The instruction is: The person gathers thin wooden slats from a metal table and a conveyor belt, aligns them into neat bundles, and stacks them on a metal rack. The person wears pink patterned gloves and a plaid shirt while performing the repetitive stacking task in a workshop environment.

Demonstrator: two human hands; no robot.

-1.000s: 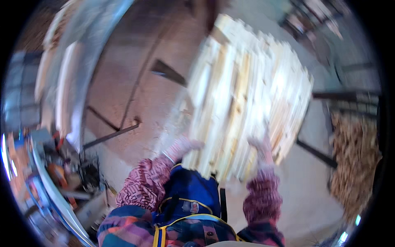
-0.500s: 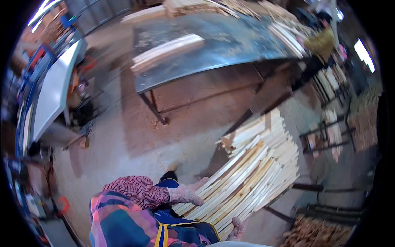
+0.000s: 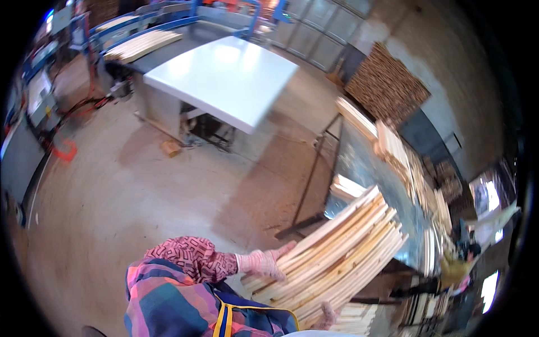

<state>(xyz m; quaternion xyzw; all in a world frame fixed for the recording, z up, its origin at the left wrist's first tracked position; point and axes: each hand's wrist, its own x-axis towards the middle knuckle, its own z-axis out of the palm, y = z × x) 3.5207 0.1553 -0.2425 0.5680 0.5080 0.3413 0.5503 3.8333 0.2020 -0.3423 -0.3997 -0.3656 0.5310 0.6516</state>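
A wide bundle of long pale wooden strips (image 3: 337, 247) lies between my two hands, reaching away from my body to the upper right. My left hand (image 3: 263, 264), in a pinkish knitted glove, grips the bundle's left edge near the close end. On the opposite edge my right hand (image 3: 327, 315), gloved alike, holds the strips; only its thumb side shows, and the rest is hidden beneath or behind the wood. Some strips have yellowish-brown streaks, and their far ends are uneven.
A white-topped table (image 3: 224, 78) stands ahead to the left, beside a machine bed with a stack of strips (image 3: 143, 45). At right, a metal table (image 3: 359, 157) bears more wood. A co-worker (image 3: 455, 269) stands at far right. More strips (image 3: 356, 319) lie below my bundle.
My view and body have turned left, bringing the white table ahead and the metal table to the right. The bundle has moved with my hands, away from the other strips.
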